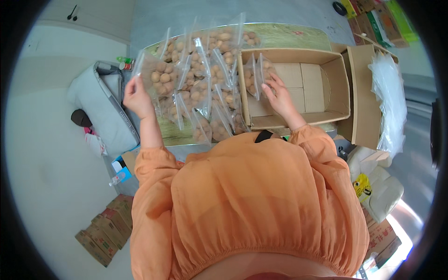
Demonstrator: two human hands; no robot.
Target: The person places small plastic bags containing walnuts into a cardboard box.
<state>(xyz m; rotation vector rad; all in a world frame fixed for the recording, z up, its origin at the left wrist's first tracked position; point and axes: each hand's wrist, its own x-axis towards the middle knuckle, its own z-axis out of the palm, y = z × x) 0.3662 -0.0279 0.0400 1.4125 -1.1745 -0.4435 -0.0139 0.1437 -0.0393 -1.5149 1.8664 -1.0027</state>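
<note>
At the table's left side, my left hand (138,97) is closed on the upper edge of a clear zip bag of walnuts (162,79), which leans up from the other bags. My right hand (281,97) is inside the open cardboard box (322,114), its fingers apart and its fingertips against a bag of walnuts (266,68). A second bag (250,76) stands beside that one, along the box's left wall. Many similar bags of round brown walnuts (201,95) crowd the table between my hands, mostly upright with their zip tops raised.
The box rests on a green wood-patterned table (289,35). To its right, another carton (361,98) has clear plastic bags (390,100) draped over its edge. A grey padded item (100,105) lies left of the table. Flattened cartons (105,231) stand on the floor, lower left.
</note>
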